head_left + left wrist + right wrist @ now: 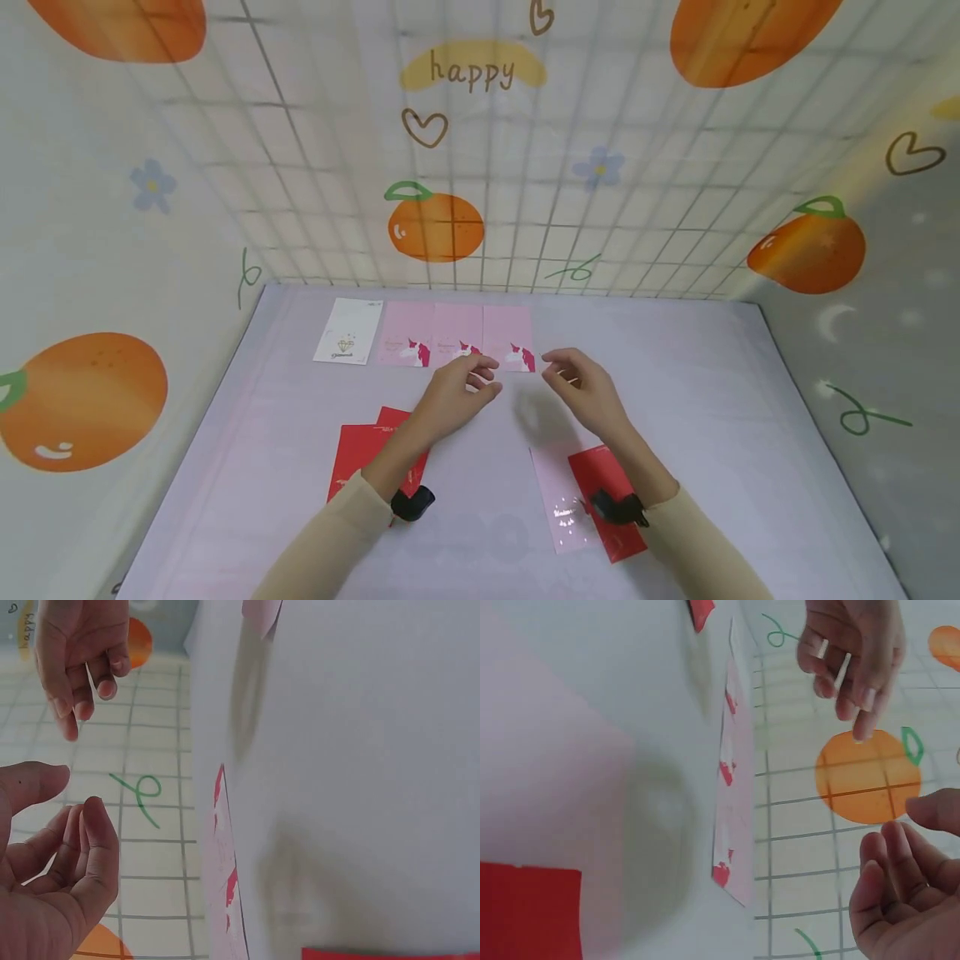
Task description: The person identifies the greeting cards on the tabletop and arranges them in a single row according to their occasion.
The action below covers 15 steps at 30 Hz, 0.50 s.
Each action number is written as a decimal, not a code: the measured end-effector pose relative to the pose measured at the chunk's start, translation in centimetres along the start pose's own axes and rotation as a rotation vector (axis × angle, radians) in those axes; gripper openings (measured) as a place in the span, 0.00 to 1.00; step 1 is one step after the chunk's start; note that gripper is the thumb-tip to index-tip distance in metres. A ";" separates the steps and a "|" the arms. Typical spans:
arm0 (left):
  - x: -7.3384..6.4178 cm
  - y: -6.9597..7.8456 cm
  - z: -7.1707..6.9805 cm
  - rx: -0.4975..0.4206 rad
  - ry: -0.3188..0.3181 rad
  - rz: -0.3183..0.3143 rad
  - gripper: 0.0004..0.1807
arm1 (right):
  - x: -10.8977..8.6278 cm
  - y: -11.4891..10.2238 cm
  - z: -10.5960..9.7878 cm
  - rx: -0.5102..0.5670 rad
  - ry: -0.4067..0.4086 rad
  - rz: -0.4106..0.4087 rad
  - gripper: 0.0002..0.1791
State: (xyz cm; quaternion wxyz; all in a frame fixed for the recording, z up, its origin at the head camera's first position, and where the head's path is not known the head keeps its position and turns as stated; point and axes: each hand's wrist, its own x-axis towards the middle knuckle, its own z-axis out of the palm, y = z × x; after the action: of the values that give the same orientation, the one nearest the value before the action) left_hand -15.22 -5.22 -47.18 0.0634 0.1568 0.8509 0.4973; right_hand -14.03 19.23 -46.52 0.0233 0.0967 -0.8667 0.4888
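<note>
My left hand (459, 393) hovers over the table just in front of a row of cards, its fingers loosely bent with nothing in them. Opposite it, my right hand (587, 392) is also raised, fingers relaxed and holding nothing; a gap separates the two hands. The row has a white card (348, 331) at its left end and three pink cards with a unicorn (507, 325) side by side. Below my left forearm lie overlapping red envelopes (358, 450), partly hidden. Under my right wrist, a red envelope (592, 467) overlaps a pink envelope (551, 492).
The pale table (697, 400) is bounded at the back by a grid wall behind a printed cloth (517, 158) with oranges and hearts. Similar cloth hangs at both sides. A black wrist strap (412, 505) sits on each arm.
</note>
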 end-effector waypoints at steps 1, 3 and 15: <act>-0.3 0.1 0.0 -0.002 0.001 -0.002 0.19 | -0.2 -0.1 -0.1 -0.003 0.002 -0.010 0.15; -0.9 0.2 0.2 -0.007 0.003 -0.006 0.19 | -0.7 -0.4 -0.4 -0.004 0.005 -0.025 0.15; -3.7 -0.1 1.1 -0.028 0.004 -0.020 0.21 | -3.2 0.3 -1.5 0.013 -0.010 -0.024 0.15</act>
State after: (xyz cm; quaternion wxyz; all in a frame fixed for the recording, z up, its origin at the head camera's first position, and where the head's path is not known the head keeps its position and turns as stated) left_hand -11.49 -5.58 -47.94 0.0688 0.1463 0.8456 0.5087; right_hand -11.06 21.05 -46.41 0.0243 0.1098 -0.8623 0.4938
